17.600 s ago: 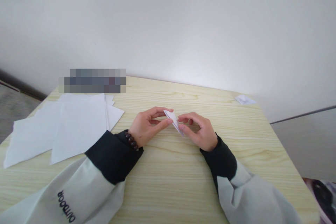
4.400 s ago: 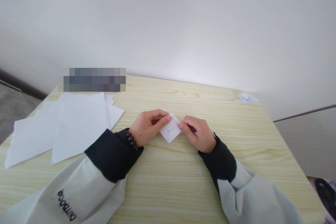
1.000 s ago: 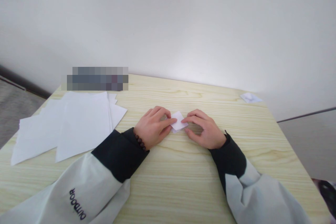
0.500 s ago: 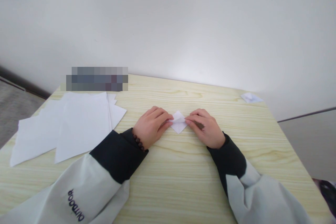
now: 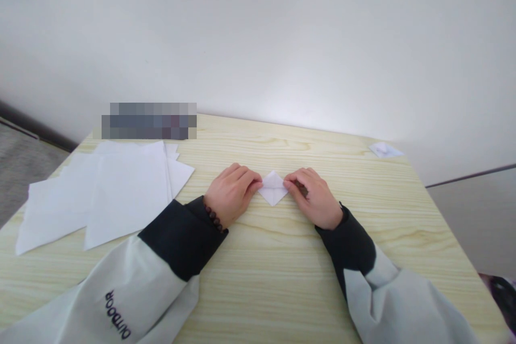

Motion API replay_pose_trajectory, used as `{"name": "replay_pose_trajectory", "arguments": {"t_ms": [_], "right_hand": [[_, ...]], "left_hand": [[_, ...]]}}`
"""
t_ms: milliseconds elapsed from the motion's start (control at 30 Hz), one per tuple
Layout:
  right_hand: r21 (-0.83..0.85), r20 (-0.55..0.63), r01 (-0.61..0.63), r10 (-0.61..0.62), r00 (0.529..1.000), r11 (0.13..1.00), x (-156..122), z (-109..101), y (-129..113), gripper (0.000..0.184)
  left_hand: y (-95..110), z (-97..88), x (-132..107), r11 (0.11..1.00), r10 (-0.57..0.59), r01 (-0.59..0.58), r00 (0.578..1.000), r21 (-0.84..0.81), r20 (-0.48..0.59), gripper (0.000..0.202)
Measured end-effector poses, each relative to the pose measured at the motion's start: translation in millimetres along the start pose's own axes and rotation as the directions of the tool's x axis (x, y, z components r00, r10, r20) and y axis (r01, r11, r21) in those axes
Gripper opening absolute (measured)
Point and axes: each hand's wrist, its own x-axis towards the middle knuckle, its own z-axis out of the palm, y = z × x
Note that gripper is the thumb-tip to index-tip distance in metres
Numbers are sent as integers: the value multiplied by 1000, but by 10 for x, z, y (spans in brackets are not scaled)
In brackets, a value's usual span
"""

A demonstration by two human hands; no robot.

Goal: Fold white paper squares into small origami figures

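A small white folded paper (image 5: 273,188), diamond-shaped with a crease across its middle, lies flat on the light wooden table (image 5: 266,274). My left hand (image 5: 231,193) rests to its left, fingers curled, fingertips pressing the paper's left corner. My right hand (image 5: 314,196) sits to its right, fingers curled, fingertips pinching the right corner. Both wrists lie on the table; the left one wears a dark bead bracelet (image 5: 213,216).
Several white paper sheets (image 5: 105,193) lie spread over the table's left part. Another small folded white paper (image 5: 385,149) sits at the far right corner. A white wall rises behind the table's far edge. A blurred-out patch covers something at the far left.
The paper piece, tilted and partly under my fingers a second ago, now lies flat as a diamond. Both hands have drawn apart slightly to its left and right corners.
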Motion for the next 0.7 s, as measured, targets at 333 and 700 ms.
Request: {"name": "replay_pose_trajectory", "arguments": {"t_ms": [333,700], "right_hand": [[-5,-2,-30,30,1000,1000,-4,6,-31,10],[136,-39,61,-56,998,989,-16,-11,-35,11]], "left_hand": [[12,-14,5,1000,3,-3,1000,-8,-12,22],[18,-17,-6,996,57,-60,997,-70,-49,20]]}}
